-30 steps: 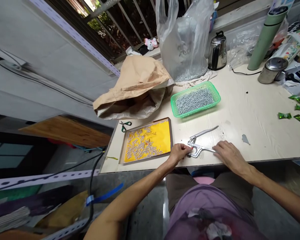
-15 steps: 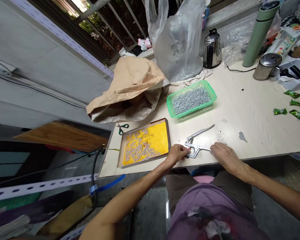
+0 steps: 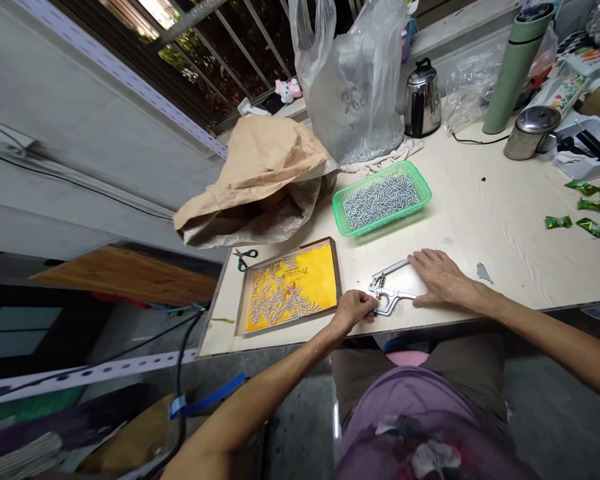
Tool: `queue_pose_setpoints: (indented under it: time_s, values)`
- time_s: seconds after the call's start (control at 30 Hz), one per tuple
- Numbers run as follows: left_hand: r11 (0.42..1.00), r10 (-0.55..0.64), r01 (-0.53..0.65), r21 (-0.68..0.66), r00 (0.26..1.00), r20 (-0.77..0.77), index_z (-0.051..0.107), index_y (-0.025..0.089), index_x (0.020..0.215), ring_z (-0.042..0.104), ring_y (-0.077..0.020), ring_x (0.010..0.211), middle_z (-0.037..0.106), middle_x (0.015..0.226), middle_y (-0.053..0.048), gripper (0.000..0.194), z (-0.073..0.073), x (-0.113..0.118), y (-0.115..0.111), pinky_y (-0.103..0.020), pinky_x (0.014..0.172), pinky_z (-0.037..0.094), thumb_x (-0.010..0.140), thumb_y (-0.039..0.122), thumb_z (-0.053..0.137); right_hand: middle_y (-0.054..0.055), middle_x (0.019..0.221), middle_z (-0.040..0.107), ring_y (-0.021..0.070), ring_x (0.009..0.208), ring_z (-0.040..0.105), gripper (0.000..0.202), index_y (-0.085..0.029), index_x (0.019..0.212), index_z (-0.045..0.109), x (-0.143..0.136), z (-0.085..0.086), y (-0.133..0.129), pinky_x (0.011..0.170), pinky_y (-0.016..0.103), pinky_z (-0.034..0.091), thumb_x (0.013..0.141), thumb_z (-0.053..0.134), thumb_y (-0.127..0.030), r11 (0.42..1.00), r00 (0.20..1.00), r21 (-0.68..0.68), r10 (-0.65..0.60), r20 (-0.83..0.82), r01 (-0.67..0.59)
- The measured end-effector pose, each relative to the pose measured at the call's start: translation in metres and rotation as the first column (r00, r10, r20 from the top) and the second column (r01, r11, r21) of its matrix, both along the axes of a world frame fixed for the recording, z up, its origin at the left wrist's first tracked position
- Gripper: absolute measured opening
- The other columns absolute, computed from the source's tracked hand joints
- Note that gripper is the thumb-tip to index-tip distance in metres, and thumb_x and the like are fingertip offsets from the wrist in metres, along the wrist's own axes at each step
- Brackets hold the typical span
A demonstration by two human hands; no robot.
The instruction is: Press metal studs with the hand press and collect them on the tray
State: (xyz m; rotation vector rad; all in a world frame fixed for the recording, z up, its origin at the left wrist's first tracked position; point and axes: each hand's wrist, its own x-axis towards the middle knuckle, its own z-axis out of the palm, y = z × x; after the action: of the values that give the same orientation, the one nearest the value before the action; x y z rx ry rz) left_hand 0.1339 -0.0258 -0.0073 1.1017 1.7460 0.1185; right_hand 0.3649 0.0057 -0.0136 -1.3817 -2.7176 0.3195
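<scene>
A silver plier-like hand tool (image 3: 391,300) with two spread handles and a small spring lies near the table's front edge. My right hand (image 3: 443,280) spans its handle ends, fingers over the upper handle and thumb at the lower one. At the tool's head, my left hand (image 3: 354,309) is closed in a pinch; what sits between the fingertips is too small and hidden to make out. Left of that hand lies a shallow tray (image 3: 338,273) with a yellow bottom, where many small silver pins (image 3: 275,301) are scattered. A green basket (image 3: 365,230) full of similar small metal pieces stands behind the tool.
Green-handled scissors (image 3: 245,257) lie beside the tray. Behind are a brown paper bag (image 3: 275,150), a plastic bag (image 3: 355,93) and a kettle (image 3: 423,100). At right stand a green flask (image 3: 517,73), a metal cup (image 3: 527,140) and several green-wrapped sweets (image 3: 559,222).
My right hand has moved up and left from the end of the lower handle and opened out across both handles. My left hand stays pinched at the tool's head.
</scene>
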Motion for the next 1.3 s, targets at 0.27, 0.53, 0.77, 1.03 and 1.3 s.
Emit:
queue_pose_setpoints:
  time_s: [0.27,0.53,0.77,1.03,1.3]
  values:
    - [0.709,-0.339,0.548,0.445,0.817,-0.466,0.063,0.016,0.097,0.06,-0.0222,0.096,0.063,0.1,-0.008,0.02,0.011,0.011,-0.011,-0.034,0.082,0.05,0.08,0.026,0.064,0.011,0.096,0.062,0.0253,0.09,0.053,0.047,-0.014,0.115,0.052,-0.008,0.015,-0.016,0.075,0.034,0.039,0.075,0.072,-0.027,0.999,0.999,-0.021,0.025,0.024,-0.025]
    - [0.222,-0.71,0.83,0.511,0.497,-0.499,0.037,0.019,0.131,0.051,-0.0272,0.109,0.053,0.123,-0.012,0.057,-0.003,0.047,0.018,-0.045,0.094,0.045,0.083,0.031,0.065,0.013,0.106,0.059,0.0283,0.094,0.052,0.068,-0.013,0.121,0.047,0.002,0.001,-0.026,0.078,0.038,0.044,0.065,0.079,-0.033,0.999,0.998,0.034,-0.029,-0.061,0.031]
    - [0.186,-0.727,0.9,0.394,0.396,-0.561,0.044,0.013,0.121,0.051,-0.0267,0.101,0.055,0.108,-0.011,0.051,-0.001,0.059,0.028,-0.042,0.088,0.047,0.079,0.029,0.069,0.009,0.096,0.059,0.0244,0.088,0.051,0.044,-0.015,0.104,0.057,0.014,0.004,-0.029,0.074,0.034,0.042,0.068,0.079,-0.027,0.998,0.997,0.053,-0.037,-0.066,0.04]
    - [0.225,-0.732,0.912,0.343,0.39,-0.558,0.057,0.016,0.084,0.049,-0.0204,0.09,0.055,0.087,-0.006,0.017,-0.004,0.065,0.032,-0.032,0.077,0.046,0.094,0.021,0.045,0.005,0.075,0.059,0.0197,0.077,0.052,0.009,-0.016,0.078,0.062,0.004,-0.004,-0.019,0.07,0.031,0.035,0.087,0.059,-0.019,1.0,0.999,0.018,0.013,-0.035,-0.012]
    - [0.196,-0.684,0.845,0.498,0.482,-0.548,0.056,0.016,0.105,0.053,-0.0227,0.103,0.06,0.106,-0.01,0.019,-0.01,0.053,0.017,-0.038,0.087,0.05,0.095,0.024,0.043,0.008,0.089,0.06,0.0213,0.083,0.051,0.03,-0.014,0.1,0.063,0.018,-0.004,-0.016,0.072,0.031,0.038,0.079,0.071,-0.034,0.998,0.991,-0.048,0.021,-0.135,-0.027]
